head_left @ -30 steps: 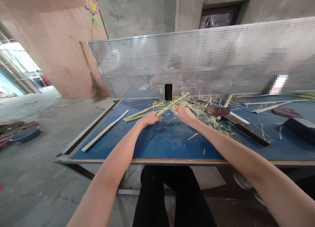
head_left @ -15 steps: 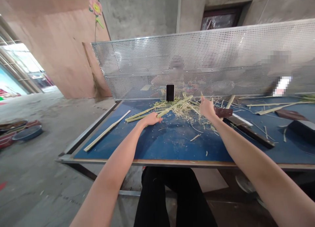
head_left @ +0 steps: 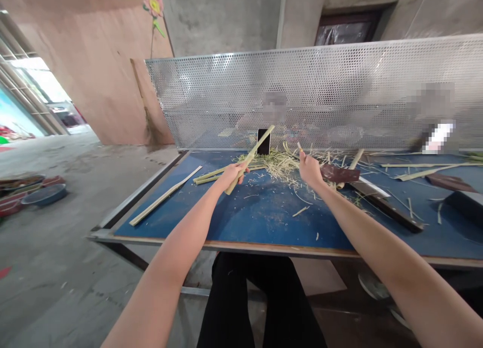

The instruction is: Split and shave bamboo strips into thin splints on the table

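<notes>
My left hand [head_left: 231, 173] is closed round a pale green bamboo strip [head_left: 252, 155], which is lifted off the blue table [head_left: 264, 212] and tilts up toward the far right, in front of a black phone [head_left: 263, 142]. My right hand [head_left: 310, 168] is closed round a thin tool whose tip pokes up above the fingers; I cannot make out what it is. Between and behind both hands lies a heap of pale shavings [head_left: 281, 164]. More bamboo strips [head_left: 211, 175] lie flat just left of my left hand.
A long strip [head_left: 164, 197] lies near the table's left edge. A dark cleaver [head_left: 362, 182] and a long dark bar [head_left: 392, 212] lie to the right. A perforated metal screen [head_left: 320, 96] stands along the far edge, with people behind it. Bowls [head_left: 43, 194] sit on the floor at left.
My left hand has lifted the bamboo strip off the table and tilted it upward. My right hand left the strip, went right to the shavings by the cleaver and closed on a thin tool.
</notes>
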A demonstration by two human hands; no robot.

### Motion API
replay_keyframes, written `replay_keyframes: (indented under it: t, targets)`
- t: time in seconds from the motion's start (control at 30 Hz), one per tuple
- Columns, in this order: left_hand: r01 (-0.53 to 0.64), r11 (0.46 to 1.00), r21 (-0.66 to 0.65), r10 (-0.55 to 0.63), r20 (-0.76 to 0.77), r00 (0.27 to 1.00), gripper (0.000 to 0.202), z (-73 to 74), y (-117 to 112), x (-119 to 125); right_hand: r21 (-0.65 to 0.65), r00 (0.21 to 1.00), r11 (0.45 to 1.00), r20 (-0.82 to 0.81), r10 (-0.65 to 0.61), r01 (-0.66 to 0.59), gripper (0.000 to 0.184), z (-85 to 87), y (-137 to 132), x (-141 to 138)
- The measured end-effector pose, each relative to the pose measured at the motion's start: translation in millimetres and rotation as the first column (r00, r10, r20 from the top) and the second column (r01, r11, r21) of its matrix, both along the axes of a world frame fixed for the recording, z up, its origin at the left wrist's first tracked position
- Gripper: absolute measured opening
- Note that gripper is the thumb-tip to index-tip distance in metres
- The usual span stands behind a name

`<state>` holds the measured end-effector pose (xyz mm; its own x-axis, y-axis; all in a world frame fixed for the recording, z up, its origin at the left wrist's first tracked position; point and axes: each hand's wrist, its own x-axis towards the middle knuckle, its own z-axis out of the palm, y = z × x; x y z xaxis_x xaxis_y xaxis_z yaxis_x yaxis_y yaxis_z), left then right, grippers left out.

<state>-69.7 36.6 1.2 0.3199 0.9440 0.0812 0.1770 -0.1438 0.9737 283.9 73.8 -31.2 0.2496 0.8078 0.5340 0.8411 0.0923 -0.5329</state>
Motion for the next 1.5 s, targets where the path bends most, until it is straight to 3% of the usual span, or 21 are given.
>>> replay_keyframes:
  t: [0.1,0.2,0.4,0.53,0.87,1.17,1.33,1.5]
  targets:
    - [0.042,0.989,-0.143,-0.003,0.262,0.965,0.03,3.6,2,1,-0.017,0.999,1.0,0.032,0.026,-0.025,0.094,-2.7,0,-3]
    - [0.091,0.971,-0.22,0.004,0.398,0.917,0.022,6.0,3,2,-0.018,0.997,0.998,0.057,0.061,-0.06,0.09,-3.2,-2,-7]
    - [0.214,0.96,-0.182,-0.087,0.531,0.843,0.017,4.1,3,3,-0.021,0.99,0.993,0.079,0.117,-0.115,0.085,-4.0,-3,-13]
    - [0.255,0.958,-0.128,-0.138,0.576,0.806,0.025,4.6,0,5,-0.032,0.986,0.988,0.072,0.15,-0.148,0.078,-4.6,-3,-17]
    - [0.113,0.992,-0.054,-0.043,0.703,0.709,0.03,18.4,-13,22,-0.01,0.965,0.967,0.047,0.257,-0.256,0.057,-2.0,-14,-33]
    - [0.219,0.971,-0.094,-0.077,0.746,0.662,0.027,15.9,-16,25,-0.046,0.955,0.955,0.03,0.296,-0.295,0.052,4.4,-23,-40]
    - [0.255,0.957,-0.139,-0.068,0.746,0.662,0.028,14.5,-16,25,-0.05,0.956,0.955,0.028,0.292,-0.291,0.052,5.4,-27,-42]
    - [0.28,0.933,-0.226,-0.062,0.664,0.745,0.03,13.1,-17,26,-0.085,0.955,0.955,0.059,0.291,-0.285,0.051,4.7,-28,-44]
